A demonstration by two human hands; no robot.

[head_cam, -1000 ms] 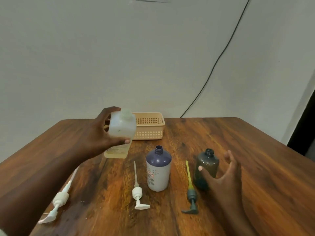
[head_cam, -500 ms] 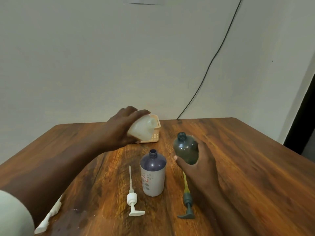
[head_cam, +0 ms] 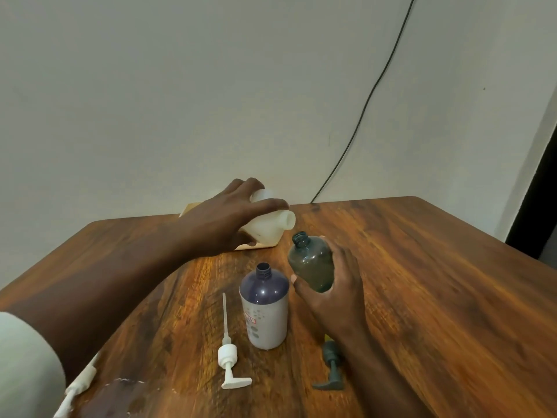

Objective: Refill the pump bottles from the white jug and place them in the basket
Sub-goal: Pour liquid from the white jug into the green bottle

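Note:
My left hand [head_cam: 224, 226] grips the white jug [head_cam: 268, 229], tipped on its side with its open mouth pointing right, just above the neck of the dark green bottle [head_cam: 312, 263]. My right hand [head_cam: 334, 285] holds that uncapped green bottle lifted off the table and tilted left. The purple and white bottle [head_cam: 265, 309] stands uncapped in front of them. The tan basket [head_cam: 188, 209] is mostly hidden behind my left hand and the jug.
A white pump [head_cam: 229, 357] lies left of the purple bottle and a dark green pump [head_cam: 330, 369] lies under my right forearm. Another white pump [head_cam: 80, 384] lies at the lower left beside a wet patch. A black cable runs down the wall.
My right hand has picked the green bottle up off the table and raised it. My left hand has tipped the jug from upright to nearly horizontal and brought its mouth over the bottle's neck.

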